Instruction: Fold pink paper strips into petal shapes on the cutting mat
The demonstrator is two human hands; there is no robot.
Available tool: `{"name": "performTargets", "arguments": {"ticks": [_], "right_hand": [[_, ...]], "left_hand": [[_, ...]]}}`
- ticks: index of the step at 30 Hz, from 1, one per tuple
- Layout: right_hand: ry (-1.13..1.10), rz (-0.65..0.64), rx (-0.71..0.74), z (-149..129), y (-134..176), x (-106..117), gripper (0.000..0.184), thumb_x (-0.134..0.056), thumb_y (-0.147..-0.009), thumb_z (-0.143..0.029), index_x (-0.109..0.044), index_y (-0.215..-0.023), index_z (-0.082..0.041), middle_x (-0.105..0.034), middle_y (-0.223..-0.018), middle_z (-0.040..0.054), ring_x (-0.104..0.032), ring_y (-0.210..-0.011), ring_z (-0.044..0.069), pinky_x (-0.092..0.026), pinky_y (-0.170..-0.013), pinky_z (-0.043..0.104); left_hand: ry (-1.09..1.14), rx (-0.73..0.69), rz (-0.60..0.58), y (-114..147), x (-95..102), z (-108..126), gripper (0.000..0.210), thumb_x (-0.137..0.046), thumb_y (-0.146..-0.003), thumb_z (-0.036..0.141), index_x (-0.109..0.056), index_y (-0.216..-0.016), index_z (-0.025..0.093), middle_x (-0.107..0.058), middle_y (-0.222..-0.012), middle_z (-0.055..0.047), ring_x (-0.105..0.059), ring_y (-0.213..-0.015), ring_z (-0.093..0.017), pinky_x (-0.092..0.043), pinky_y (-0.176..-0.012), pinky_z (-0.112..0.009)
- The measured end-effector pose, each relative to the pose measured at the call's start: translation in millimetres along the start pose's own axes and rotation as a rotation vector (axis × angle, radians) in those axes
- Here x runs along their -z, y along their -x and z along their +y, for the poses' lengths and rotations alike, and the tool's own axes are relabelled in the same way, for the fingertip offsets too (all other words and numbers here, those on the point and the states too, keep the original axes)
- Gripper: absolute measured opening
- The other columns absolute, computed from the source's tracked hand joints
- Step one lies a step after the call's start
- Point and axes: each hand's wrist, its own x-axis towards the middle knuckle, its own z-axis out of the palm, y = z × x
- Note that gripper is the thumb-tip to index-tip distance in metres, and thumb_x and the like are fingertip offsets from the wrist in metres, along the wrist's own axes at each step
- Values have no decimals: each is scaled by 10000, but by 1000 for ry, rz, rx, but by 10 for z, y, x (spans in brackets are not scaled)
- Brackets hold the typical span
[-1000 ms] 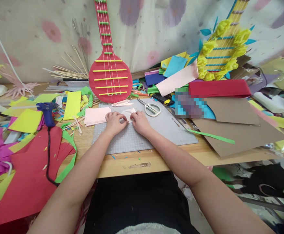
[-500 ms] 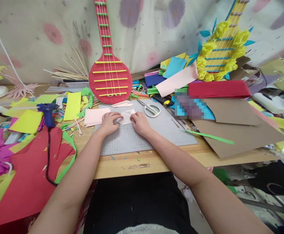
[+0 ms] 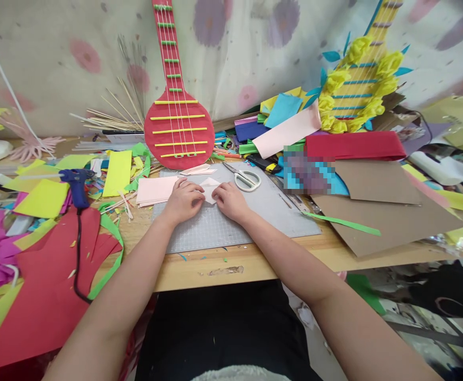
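Observation:
A small folded piece of pale pink paper (image 3: 210, 184) lies on the grey cutting mat (image 3: 199, 233), its top forming a point. My left hand (image 3: 184, 200) grips its left side with curled fingers. On the right side, my right hand (image 3: 231, 201) pinches it between thumb and fingers. The fingers hide much of the paper's lower part. Just left of my left hand is a stack of pale pink paper (image 3: 155, 190). Scissors (image 3: 247, 181) with pale handles lie beyond my right hand. Another folded pink piece (image 3: 197, 170) rests at the mat's back edge.
A red paper lute (image 3: 179, 127) leans at the back, and a yellow flower-trimmed one (image 3: 354, 95) stands at the right. A blue glue gun (image 3: 76, 188) and red paper (image 3: 56, 280) are on the left. Brown cardboard (image 3: 378, 222) covers the right side.
My left hand has shifted right, closer to my right hand. The paper between them now shows a pointed fold at its top and is more covered by fingers.

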Motion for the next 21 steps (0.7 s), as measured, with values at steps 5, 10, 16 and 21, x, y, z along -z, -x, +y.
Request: {"name": "performTargets", "arguments": {"ticks": [5, 10, 16, 21], "right_hand": [[-62, -16, -50, 29, -29, 10, 270, -439, -809, -69, -680, -880, -166, -608, -956, 78, -464, -933, 191, -366, -880, 334], [-114, 7, -99, -3, -33, 21, 230, -474, -823, -121, -678, -921, -166, -604, -928, 73, -484, -923, 183, -372, -871, 321], [-196, -32, -126, -28, -23, 44, 236, -487, -800, -125, -630, -986, -149, -625, -811, 38, -505, -792, 162, -385, -775, 290], [-225, -30, -171, -26, -34, 39, 231, -467, -829, -190, -605, -1012, -164, -625, -771, 23, -510, -772, 160, -373, -728, 279]], "left_hand": [[96, -41, -87, -13, -46, 76, 226, -458, -799, 202, -670, -867, 239, -686, -954, -14, -578, -966, -168, -265, -1050, -387], [175, 67, -58, -21, -134, 44, 367, -483, -796, 195, -571, -1150, 231, -691, -933, -10, -597, -929, -161, -282, -1042, -384], [276, 238, -32, -53, -188, 40, 473, -536, -784, 230, -470, -1253, 221, -690, -908, -5, -606, -903, -166, -279, -1030, -403], [227, 326, 6, -96, -195, 68, 433, -543, -777, 209, -511, -1209, 208, -687, -867, -4, -595, -881, -179, -312, -987, -391]]}}
